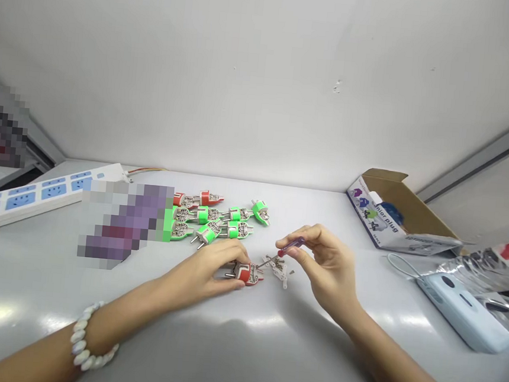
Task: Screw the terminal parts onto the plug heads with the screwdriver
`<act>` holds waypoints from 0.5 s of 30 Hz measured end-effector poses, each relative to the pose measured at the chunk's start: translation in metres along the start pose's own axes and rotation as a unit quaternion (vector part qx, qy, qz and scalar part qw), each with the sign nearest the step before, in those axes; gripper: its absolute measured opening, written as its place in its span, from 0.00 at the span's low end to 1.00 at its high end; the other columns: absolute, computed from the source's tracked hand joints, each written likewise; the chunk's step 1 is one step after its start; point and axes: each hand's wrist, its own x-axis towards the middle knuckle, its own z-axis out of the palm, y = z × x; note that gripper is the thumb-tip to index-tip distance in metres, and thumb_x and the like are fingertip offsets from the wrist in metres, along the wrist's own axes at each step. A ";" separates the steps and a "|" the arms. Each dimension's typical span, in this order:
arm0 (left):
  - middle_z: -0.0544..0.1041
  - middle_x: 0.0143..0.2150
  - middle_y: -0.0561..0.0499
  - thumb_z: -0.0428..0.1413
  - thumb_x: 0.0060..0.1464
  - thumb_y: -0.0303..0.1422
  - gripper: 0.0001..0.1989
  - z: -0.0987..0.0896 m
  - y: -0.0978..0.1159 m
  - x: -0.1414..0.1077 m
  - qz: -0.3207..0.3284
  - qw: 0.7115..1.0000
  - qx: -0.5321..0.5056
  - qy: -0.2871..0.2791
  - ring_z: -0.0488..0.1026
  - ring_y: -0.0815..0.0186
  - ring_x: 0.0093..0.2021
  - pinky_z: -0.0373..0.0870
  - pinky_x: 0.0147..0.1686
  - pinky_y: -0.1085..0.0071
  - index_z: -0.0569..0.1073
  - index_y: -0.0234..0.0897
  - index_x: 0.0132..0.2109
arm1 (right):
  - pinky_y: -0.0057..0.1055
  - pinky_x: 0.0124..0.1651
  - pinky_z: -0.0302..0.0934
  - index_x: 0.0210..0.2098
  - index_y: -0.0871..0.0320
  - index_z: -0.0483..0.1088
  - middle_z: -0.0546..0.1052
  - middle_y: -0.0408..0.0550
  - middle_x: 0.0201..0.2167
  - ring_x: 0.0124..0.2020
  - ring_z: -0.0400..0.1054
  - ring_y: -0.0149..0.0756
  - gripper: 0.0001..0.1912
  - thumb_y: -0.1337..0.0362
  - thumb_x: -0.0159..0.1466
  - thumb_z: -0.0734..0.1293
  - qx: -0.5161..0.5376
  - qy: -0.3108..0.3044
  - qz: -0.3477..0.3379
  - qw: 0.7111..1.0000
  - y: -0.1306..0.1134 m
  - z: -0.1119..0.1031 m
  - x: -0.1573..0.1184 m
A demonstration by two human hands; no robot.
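Head view: left hand point(203, 268) closed over red plug point(246, 272) on table point(233, 338). Right hand point(321, 265) pinching small screwdriver point(290, 247), tip reaching plug. Loose plug parts point(279, 271) just beside; green plugs point(218, 220) behind.

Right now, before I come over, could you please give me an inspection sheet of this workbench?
Surface: white table top, glossy; a pixelated patch hides part of it.
Job's things: red plug, loose small plug parts beside it, and a cluster of green and red plugs further back.
Clutter: opened cardboard plug box, foil packaging, pale blue device.
Hands: left hand, wearing a beaded bracelet, holds the red plug; right hand pinches a small screwdriver.
Cables: power strip with coloured wires; thin cord loop.
Surroundings: white wall behind the table.
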 end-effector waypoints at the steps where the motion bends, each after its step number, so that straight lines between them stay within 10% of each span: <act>1: 0.76 0.46 0.50 0.58 0.65 0.33 0.03 0.000 0.000 0.000 0.001 1.000 0.000 0.001 0.73 0.59 0.47 0.69 0.47 0.66 0.73 0.41 0.45 | 0.41 0.41 0.72 0.39 0.52 0.73 0.82 0.46 0.36 0.36 0.76 0.40 0.01 0.63 0.70 0.69 -0.009 -0.021 -0.003 1.000 -0.001 -0.001 0.000; 15: 0.77 0.46 0.50 0.58 0.64 0.32 0.05 0.001 0.000 -0.001 -0.001 1.000 0.008 0.009 0.74 0.60 0.46 0.69 0.47 0.66 0.74 0.41 0.47 | 0.38 0.38 0.67 0.46 0.47 0.78 0.74 0.45 0.36 0.35 0.69 0.38 0.08 0.64 0.71 0.67 -0.086 0.012 -0.075 0.993 0.002 0.002 -0.002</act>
